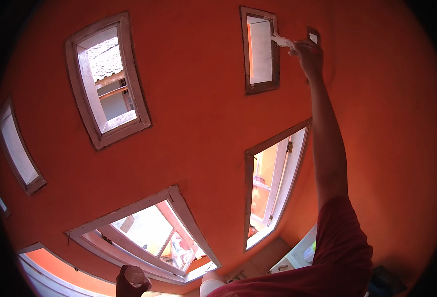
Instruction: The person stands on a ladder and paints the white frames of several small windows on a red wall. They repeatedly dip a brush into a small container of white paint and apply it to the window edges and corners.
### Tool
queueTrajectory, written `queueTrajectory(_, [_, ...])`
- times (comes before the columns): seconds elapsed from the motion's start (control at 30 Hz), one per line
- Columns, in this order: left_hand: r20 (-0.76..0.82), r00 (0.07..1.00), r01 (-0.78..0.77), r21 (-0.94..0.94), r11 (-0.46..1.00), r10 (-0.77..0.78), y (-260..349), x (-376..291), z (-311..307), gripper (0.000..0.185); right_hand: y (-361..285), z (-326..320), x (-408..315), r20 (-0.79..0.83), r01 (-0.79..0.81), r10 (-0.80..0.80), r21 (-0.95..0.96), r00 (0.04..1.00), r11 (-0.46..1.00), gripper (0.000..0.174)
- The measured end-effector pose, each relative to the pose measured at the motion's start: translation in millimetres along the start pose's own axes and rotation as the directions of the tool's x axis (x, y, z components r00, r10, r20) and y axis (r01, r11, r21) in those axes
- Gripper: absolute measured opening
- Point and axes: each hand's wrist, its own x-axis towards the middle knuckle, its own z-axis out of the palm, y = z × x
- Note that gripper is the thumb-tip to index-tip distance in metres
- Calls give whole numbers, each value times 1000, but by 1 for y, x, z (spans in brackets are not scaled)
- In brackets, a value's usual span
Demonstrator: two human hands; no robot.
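Observation:
My right hand is raised on an outstretched arm, fingers closed around a paintbrush coated in white. The bristle end touches the right side of a small wooden vent-window frame; that side and the bottom look dark brown. Low in the picture, my left hand grips a small cup. Pale stuff shows in the cup, too blurred to name. To the left, another high window frame has a pale pinkish coat.
An orange-red wall surrounds several openings. Below are a large open window and a narrower one with a hinged sash. A narrow frame is at far left. White furniture stands at lower right, near tiled floor.

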Motion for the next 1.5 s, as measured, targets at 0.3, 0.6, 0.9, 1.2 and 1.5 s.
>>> queueTrajectory(0.3, [-2,1000,12,41,999,-12,4,0,-2,49,-18,11,21,-54,92,-93,-24,994,995,13])
queueTrajectory(0.6, [16,1000,-7,-12,1000,7,10,1,-4,50,-17,-5,-4,-23,58,-57,49,998,997,10])
queueTrajectory(0.9, [-45,994,93,-160,983,-101,15,5,4,62,-19,-18,-5,116,-143,97,516,988,844,9])
queueTrajectory(1.2, [15,999,28,-17,999,-28,15,0,3,63,-79,-5,-229,294,-541,500,694,815,474,16])
queueTrajectory(1.5, [115,993,10,-155,988,8,28,-4,2,61,-172,151,-448,667,-782,657,596,353,-185,4])
